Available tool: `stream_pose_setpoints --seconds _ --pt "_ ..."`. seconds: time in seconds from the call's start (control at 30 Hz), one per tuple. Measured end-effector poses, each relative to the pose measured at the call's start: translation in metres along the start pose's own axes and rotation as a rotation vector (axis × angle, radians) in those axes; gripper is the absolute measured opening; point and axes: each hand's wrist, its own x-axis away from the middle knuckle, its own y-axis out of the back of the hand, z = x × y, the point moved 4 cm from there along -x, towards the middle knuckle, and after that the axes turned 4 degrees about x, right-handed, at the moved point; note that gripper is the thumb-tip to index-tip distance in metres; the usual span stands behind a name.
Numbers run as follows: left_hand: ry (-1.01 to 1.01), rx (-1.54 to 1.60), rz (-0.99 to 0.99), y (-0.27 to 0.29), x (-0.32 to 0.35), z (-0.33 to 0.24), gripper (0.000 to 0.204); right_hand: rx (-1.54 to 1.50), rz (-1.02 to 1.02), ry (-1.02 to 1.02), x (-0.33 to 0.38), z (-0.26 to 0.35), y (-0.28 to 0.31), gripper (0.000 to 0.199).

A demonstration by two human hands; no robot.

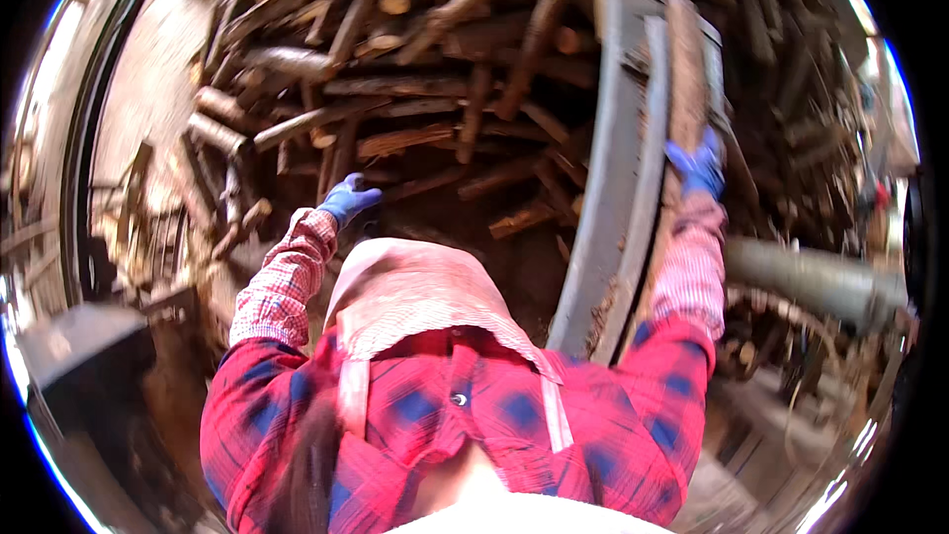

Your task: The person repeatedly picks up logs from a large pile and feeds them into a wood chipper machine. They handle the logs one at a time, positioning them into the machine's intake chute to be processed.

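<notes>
White shape [524,516] at lower edge; right hand [700,168] on log [686,69] at metal trough [605,178]

The white shape is overexposed and cut off by the frame; its nature cannot be determined. Beyond it is a red and blue plaid shirt [618,435], partly covered by a pale pink apron [420,282] that bulges forward and hides the ground beneath.

The log lies lengthwise along the right side of the trough, next to a raised rail [652,109]. The right hand, in a blue glove, rests over it. Glove and checked sleeve block the view, so I cannot tell how far the fingers close around the wood, nor whether the brown strip beside the forearm belongs to the same log. Brown debris [605,321] lies in the near part of the trough.

The left hand [351,200], also gloved in blue, is held out near a log pile [395,84], fingers spread; its palm is hidden. Shadow obscures the pile's lower part.

At right, a grey-green pipe [820,282] runs partly behind the right sleeve. At left, a dark box [79,341] is blurred.
</notes>
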Motion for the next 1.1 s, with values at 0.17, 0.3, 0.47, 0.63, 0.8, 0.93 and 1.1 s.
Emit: stream_pose_setpoints --seconds 0.17,0.3,0.47,0.63,0.8,0.93,1.1 --pt "0.391 -0.115 -0.107 0.067 0.03 0.145 0.086 0.247 0.049 -0.087 0.036 0.059 0.026 0.103" --pt "0.413 -0.023 -0.066 0.112 -0.023 0.131 0.055 0.158 -0.388 0.208 0.054 0.127 -0.004 0.08" --pt "0.324 -0.14 -0.129 0.164 -0.195 0.125 0.064 0.264 -0.309 0.362 0.063 0.181 -0.075 0.076" --pt "0.195 -0.23 -0.218 0.206 -0.34 -0.021 0.084 0.441 -0.28 0.254 0.071 0.192 -0.083 0.069" --pt "-0.078 -0.3 -0.579 0.225 -0.46 -0.092 0.111 0.431 -0.235 0.287 0.065 0.186 -0.086 0.069" --pt "-0.134 -0.232 -0.416 0.24 -0.524 -0.088 0.105 0.425 -0.252 0.272 0.049 0.185 -0.09 0.068" --pt "-0.101 0.161 0.22 0.206 -0.487 -0.091 0.07 0.473 -0.249 0.263 0.055 0.182 -0.091 0.07"
